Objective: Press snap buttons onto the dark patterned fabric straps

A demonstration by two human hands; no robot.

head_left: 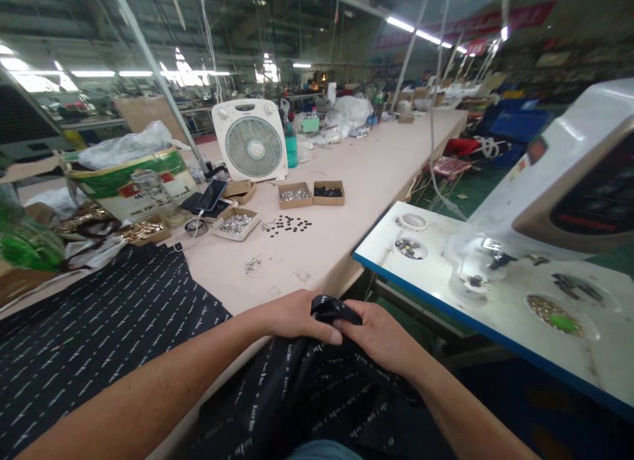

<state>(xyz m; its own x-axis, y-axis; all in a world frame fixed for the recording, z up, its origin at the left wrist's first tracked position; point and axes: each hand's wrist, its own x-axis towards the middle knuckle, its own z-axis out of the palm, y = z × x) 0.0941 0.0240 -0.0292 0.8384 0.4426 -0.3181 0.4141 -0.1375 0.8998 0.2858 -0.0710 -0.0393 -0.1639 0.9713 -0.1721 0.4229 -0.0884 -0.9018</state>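
Left hand and right hand are pinching white-lettered black cloth draping beneath them. Probably soft, light, it is favouring folded-edge grips.

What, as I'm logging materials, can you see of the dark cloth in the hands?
The dark cloth looks thin and slightly glossy, printed with rows of small white lettering. The left hand and right hand grip its bunched upper edge, where a fold loops up between them. Below, it spreads in loose creases near the edge of the table.
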